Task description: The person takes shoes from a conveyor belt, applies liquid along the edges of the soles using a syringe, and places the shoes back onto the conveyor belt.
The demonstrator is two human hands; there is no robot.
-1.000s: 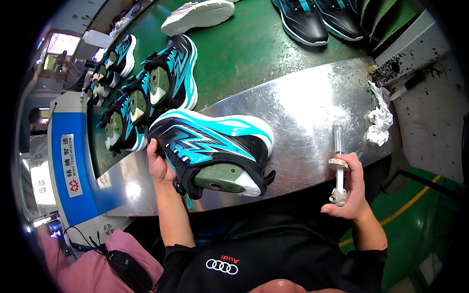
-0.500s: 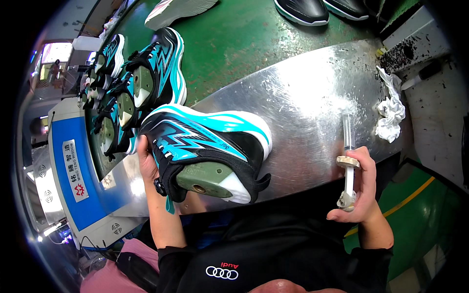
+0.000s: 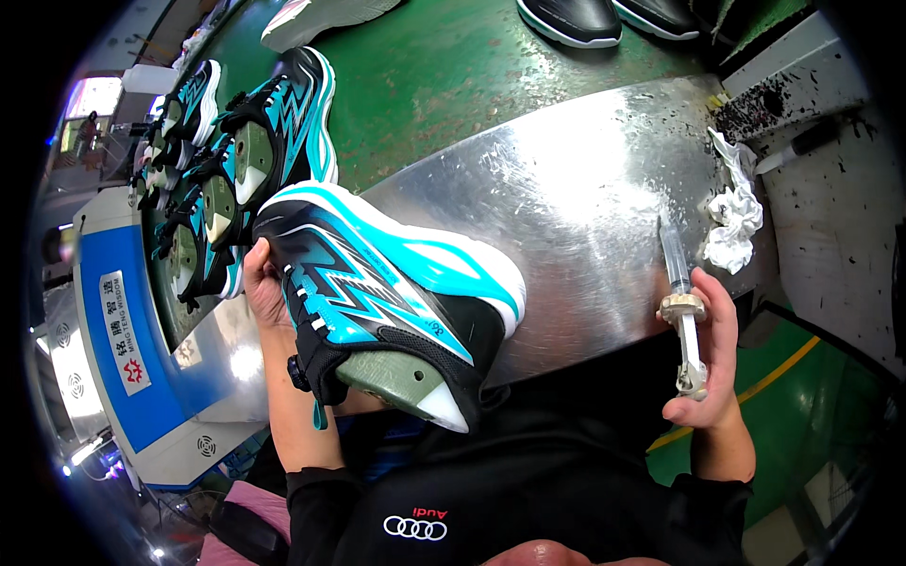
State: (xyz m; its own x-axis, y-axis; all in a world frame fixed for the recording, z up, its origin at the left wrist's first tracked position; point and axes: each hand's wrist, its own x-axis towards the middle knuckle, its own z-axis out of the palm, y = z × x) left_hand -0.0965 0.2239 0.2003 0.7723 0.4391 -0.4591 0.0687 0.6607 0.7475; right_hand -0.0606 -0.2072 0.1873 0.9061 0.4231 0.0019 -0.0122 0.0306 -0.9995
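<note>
A black and bright-blue sneaker with a white and blue sole is tilted on its side above the metal plate, a green shoe last filling its opening. My left hand grips it by the toe end; part of the fingers is hidden behind the shoe. On the right, my right hand is wrapped round a clear syringe with a yellowed flange and white plunger. Its tip points away from me toward the metal plate, apart from the sneaker.
A shiny metal plate lies over the green table. Several similar sneakers on lasts stand at the left, near a blue and white machine. Black shoes lie at the back. Crumpled white paper lies far right.
The sneaker has rolled in my left hand, showing more of its side and sole edge, its heel lower and nearer me. The syringe has tilted, its tip leaning left. The whole view has shifted slightly.
</note>
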